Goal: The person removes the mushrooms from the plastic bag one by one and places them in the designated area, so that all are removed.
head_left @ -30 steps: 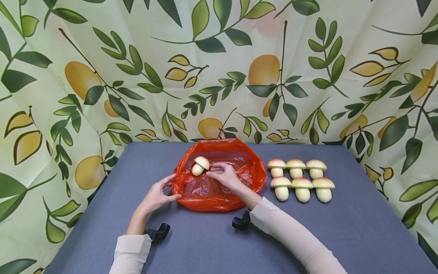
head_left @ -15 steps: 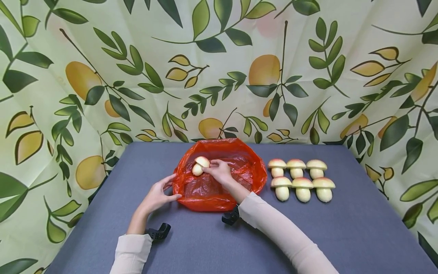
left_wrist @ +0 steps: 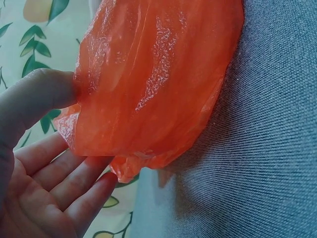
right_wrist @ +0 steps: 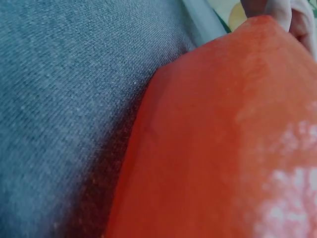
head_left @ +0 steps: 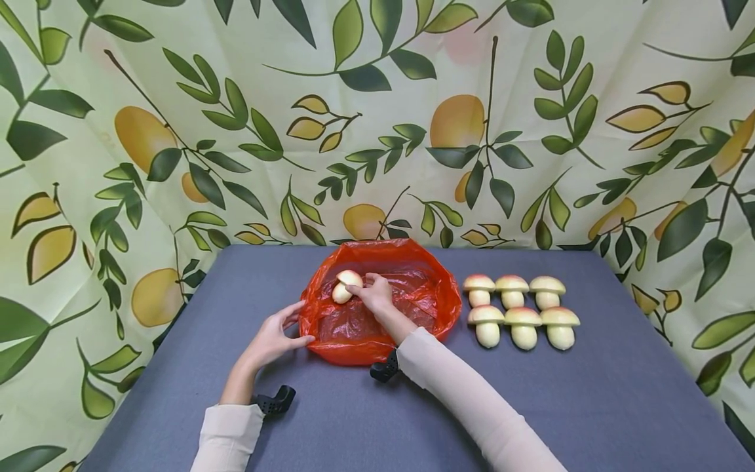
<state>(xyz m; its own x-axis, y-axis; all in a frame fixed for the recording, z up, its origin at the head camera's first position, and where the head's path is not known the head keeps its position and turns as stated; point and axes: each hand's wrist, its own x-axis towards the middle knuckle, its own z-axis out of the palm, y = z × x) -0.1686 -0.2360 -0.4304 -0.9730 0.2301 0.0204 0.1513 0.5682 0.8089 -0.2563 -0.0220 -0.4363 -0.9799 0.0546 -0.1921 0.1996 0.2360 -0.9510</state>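
Note:
In the head view, a red plastic bag (head_left: 354,354) lies with its mouth spread wide on the grey table. Inside, towards its left, is a toy mushroom (head_left: 340,294) with a cream stem and a pale reddish cap. My right hand (head_left: 380,298) reaches in from the right and pinches this mushroom, thumb across its front and fingers at the cap's right side. At the bag's left rim, my left hand (head_left: 272,335) touches the plastic with spread fingers. Up close in the left wrist view, the thumb (left_wrist: 49,89) presses the bag's edge and the other fingers stretch out beneath.
Two rows of similar toy mushrooms (head_left: 523,316) stand right of the bag. A leaf-and-fruit patterned cloth (head_left: 377,131) hangs behind the table (head_left: 613,380). Each wrist carries a black camera mount (head_left: 276,400). Red plastic fills most of the right wrist view.
My right hand has moved left inside the bag, from just beside the toy mushroom to its stem and cap. The mushroom, my left hand and the bag stay almost where they were.

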